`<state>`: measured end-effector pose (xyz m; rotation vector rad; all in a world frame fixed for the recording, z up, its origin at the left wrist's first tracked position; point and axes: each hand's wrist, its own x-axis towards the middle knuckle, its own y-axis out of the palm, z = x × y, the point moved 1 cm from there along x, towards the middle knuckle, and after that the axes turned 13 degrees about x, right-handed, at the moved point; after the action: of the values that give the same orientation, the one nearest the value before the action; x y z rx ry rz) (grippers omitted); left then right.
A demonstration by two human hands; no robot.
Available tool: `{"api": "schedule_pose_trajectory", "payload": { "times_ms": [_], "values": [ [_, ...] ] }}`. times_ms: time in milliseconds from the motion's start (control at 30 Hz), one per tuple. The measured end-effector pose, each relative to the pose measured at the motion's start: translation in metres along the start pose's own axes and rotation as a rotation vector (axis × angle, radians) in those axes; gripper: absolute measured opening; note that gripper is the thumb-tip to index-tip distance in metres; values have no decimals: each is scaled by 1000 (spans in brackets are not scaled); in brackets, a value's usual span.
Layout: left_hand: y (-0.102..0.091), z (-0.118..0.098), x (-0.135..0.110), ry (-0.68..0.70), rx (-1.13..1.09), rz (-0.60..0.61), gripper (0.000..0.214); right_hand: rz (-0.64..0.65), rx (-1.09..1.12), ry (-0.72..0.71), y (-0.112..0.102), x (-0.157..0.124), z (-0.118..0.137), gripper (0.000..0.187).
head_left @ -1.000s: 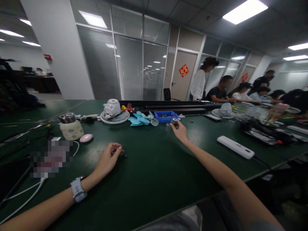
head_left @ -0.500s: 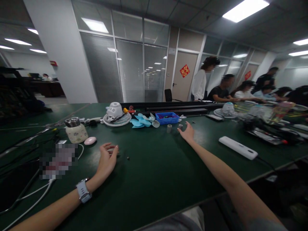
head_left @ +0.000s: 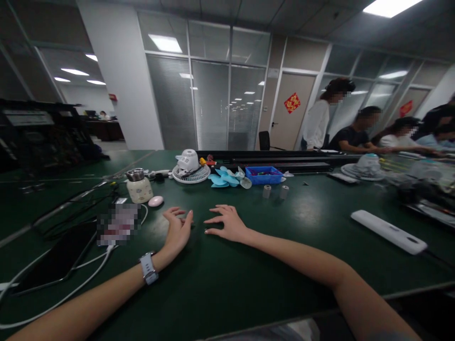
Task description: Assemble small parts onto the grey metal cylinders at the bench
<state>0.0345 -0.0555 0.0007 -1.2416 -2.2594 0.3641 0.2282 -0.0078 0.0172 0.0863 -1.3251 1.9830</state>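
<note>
The left hand (head_left: pixel 177 234) and the right hand (head_left: pixel 231 225) are hovering close together, but apart, over the green tabletop (head_left: pixel 213 289). The left grip is standing released, with the fingers loosely bending and the thumb keeping clear of them; a pale-strapped watch (head_left: pixel 148 267) is circling that wrist. The right grip is also standing released, its fingers spreading toward the left hand.

Two small metal cylinders are standing upright beyond the right hand and a little to its right: the left cylinder (head_left: pixel 267 191) and the right cylinder (head_left: pixel 284 192) are sitting near each other without touching. A pink oval object (head_left: pixel 155 201) is lying near the left hand, on its far left, just beside a cream bottle (head_left: pixel 140 191).

Farther back, a blue tray (head_left: pixel 265 179) is holding small parts too tiny to make out. Light blue fan blades (head_left: pixel 223 178) are lying to its left, and a white fan housing (head_left: pixel 187 162) is resting on a round grille (head_left: pixel 194 177) farther left. On the near left, a dark flat device (head_left: pixel 59 255) is lying among white cables. On the right, a white power strip (head_left: pixel 389 232) is lying at a slant. At the far right, a person in a white top (head_left: pixel 317 124) is standing beside a seated person in dark clothing (head_left: pixel 350 136).
</note>
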Motion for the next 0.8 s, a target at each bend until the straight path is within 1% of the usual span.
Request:
{"api": "schedule_pose_trajectory", "payload": {
  "times_ms": [133,200,233,300,367,400,467,533,567,633,700,800],
  "values": [
    [1,-3,-2,41,34,28,52,1,-8,-45,-1,5,0,25],
    [0,-3,-2,39,41,29,52,-42,-24,-69,-12,4,-5,21],
    [-1,-3,-2,36,39,31,52,-86,-38,-71,-23,2,-12,20],
    [-1,-3,-2,34,36,42,53,-223,-72,-29,-56,-10,-36,18],
    [-1,-3,-1,39,38,65,55,-402,-129,80,-101,-30,-70,21],
    [-1,-4,-1,41,46,77,55,-482,-174,155,-124,-42,-88,22],
    [-1,-6,-1,32,72,91,53,-635,-308,360,-166,-67,-124,25],
    [-2,-9,-1,10,90,97,51,-696,-377,539,-193,-90,-151,26],
    [-3,-11,-1,-3,94,100,50,-702,-385,593,-201,-98,-162,27],
    [-3,-13,-2,-21,94,104,50,-687,-364,633,-204,-107,-177,26],
    [-4,-14,-2,-19,94,101,52,-670,-340,636,-200,-109,-185,25],
    [-4,-14,-2,-1,98,99,56,-660,-320,642,-192,-103,-190,26]
  ]
}}
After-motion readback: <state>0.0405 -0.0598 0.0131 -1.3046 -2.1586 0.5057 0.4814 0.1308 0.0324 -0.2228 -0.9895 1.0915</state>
